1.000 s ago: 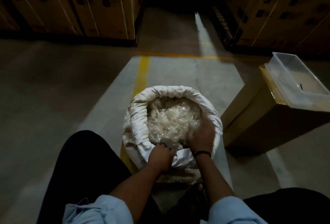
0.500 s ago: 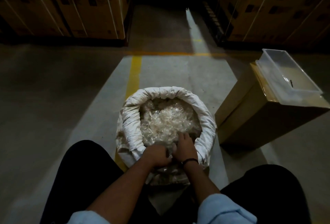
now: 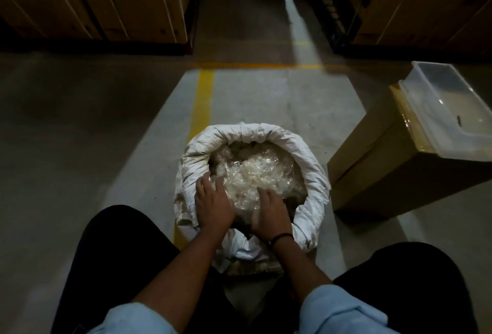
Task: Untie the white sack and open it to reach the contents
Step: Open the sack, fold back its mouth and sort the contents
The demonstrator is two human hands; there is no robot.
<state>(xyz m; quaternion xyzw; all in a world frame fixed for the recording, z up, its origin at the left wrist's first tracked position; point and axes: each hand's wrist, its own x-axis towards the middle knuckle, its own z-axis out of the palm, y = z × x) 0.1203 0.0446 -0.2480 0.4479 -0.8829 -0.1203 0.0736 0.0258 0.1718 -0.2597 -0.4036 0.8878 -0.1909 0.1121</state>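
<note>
Dim warehouse floor of bare concrete carries a yellow painted line running away from the viewer, with strapped cardboard cartons stacked along the far left and far right; between the person's knees stands the white sack, upright, its mouth already open and its rim rolled outward into a thick collar; inside, filling it nearly to the rim, lies a heap of crumpled clear plastic pieces; what they are exactly is too blurred to tell. Both hands sit at the near edge of the mouth, so the contents lie straight ahead and just below them; the left hand rests palm down with fingers spread over the near-left rim and the plastic, gripping nothing that I can see; the right hand, a dark band at its wrist, has its fingers dipped into the heap, though whether they close on anything I cannot tell. Either hand is about equally near. Well to the right, apart from the sack, a brown cardboard box stands with a clear plastic tub on top; nothing blocks the reach into the sack.
</note>
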